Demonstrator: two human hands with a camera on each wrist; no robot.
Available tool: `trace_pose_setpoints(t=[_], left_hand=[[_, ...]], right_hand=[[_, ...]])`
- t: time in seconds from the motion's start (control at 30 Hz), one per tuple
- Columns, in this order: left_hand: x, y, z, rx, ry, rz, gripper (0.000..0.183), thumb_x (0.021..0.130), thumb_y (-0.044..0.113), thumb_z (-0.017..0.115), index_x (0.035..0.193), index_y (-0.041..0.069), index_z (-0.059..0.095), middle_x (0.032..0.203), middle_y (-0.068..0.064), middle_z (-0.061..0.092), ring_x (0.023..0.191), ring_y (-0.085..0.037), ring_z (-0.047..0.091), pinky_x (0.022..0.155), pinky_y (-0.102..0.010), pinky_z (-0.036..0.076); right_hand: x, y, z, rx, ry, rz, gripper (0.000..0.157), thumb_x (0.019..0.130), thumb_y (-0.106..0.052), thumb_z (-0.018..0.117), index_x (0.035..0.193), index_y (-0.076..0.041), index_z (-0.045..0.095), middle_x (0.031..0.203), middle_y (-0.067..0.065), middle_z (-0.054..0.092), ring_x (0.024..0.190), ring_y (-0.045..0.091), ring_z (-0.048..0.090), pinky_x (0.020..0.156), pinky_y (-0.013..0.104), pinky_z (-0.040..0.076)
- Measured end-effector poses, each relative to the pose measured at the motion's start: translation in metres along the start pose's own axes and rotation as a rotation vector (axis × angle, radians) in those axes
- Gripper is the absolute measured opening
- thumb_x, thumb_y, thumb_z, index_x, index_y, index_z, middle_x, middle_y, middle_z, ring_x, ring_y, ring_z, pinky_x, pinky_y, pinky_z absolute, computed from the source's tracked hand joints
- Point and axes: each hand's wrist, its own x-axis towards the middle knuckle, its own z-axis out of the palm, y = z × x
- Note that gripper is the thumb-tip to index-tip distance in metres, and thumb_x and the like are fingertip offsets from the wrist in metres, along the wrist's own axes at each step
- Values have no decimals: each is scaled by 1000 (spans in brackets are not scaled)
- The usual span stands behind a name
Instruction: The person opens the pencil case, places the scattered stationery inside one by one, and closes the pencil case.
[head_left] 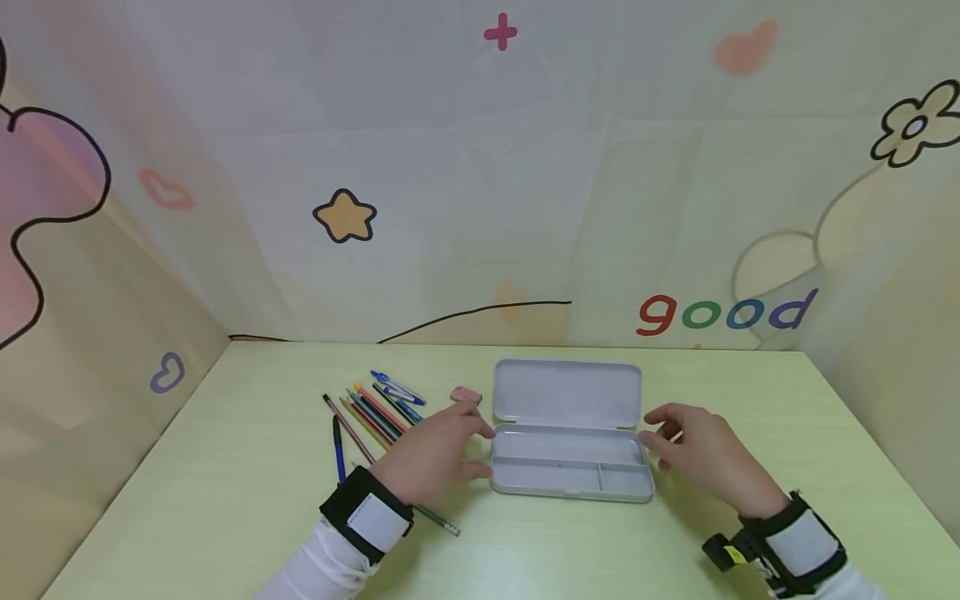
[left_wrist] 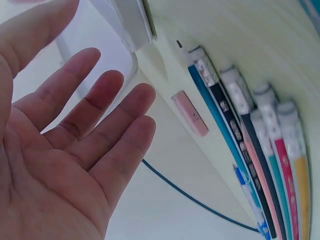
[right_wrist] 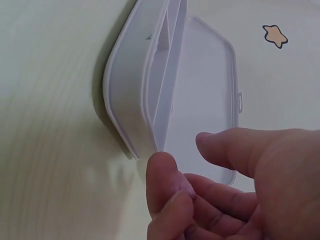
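Observation:
A white plastic pencil case (head_left: 567, 393) lies with its hinged lid raised back, its divided tray (head_left: 543, 477) toward me and nothing in the compartments. Beside the case's left edge is my left hand (head_left: 437, 448), fingers apart and fairly straight; the left wrist view shows a bare palm. At the right edge, my right hand (head_left: 701, 448) has loosely bent fingers and holds nothing. In the right wrist view its fingertips are near the case's corner; whether they touch is unclear. Several pencils (head_left: 375, 417) lie left of my left hand, partly hidden by it.
A pink eraser (head_left: 467, 395) lies just beyond my left hand. Blue-and-white pens (head_left: 397, 387) are at the back of the pencils, and a dark blue pen (head_left: 338, 450) at their left. A green pencil end (head_left: 446, 524) shows below my left wrist. A printed cloth (head_left: 450, 167) hangs behind the table.

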Motion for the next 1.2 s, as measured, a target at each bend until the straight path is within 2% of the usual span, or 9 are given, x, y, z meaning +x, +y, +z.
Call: trace_pose_setpoints(t=[0.07,0.17,0.3,0.4,0.63,0.87,1.07,1.2], left_hand=[[-2,-3,-1,-2,7,-4,41,83,32,80,115,9,70,139,-8,55,117,-18,59,90,-26,48],[-7,-9,-4,-24,19,7,39,83,30,80,114,7,70,146,-4,48,109,-17,64,87,-24,49],[-14,-16,-8,-41,24,-10,38,85,28,78,116,7,69,130,1,55,88,-14,65,80,-24,50],[-21,-20,-11,-39,22,-45,39,87,27,77,119,8,68,118,0,59,87,-15,63,79,-27,51],[-37,-34,-18,-22,61,-89,38,86,25,78,119,9,69,113,0,59,94,-14,60,84,-29,51],[-55,-47,-26,4,123,-105,23,85,17,78,107,10,71,106,3,58,96,-14,60,84,-30,51],[-67,-51,-31,33,110,-160,20,81,12,81,99,14,72,101,6,59,95,-14,60,83,-31,51],[-74,-53,-29,78,88,-147,20,79,10,82,94,16,71,98,7,58,96,-13,57,84,-31,50]], right_hand=[[-2,-1,0,-5,-6,7,42,96,-26,65,125,4,58,88,5,61,69,17,59,62,33,48],[-6,-1,1,-10,-11,7,42,96,-24,65,125,5,58,87,5,61,69,17,58,62,33,48],[-10,0,2,-10,-20,8,42,96,-24,66,126,4,58,87,4,61,70,16,58,64,32,49],[-12,0,3,-10,-30,18,43,95,-25,67,126,4,59,88,3,61,71,17,58,65,32,50],[-17,-1,8,-31,-24,33,47,93,-26,70,128,4,59,88,3,61,75,17,56,65,29,51],[-21,0,12,-24,-21,44,46,93,-22,69,129,4,59,88,3,61,71,17,56,60,28,51],[-24,1,14,-15,-12,37,43,93,-20,69,127,4,60,87,3,61,70,16,55,58,27,50],[-25,0,16,-12,-7,20,40,93,-19,69,125,3,61,86,2,60,69,15,55,56,27,48]])
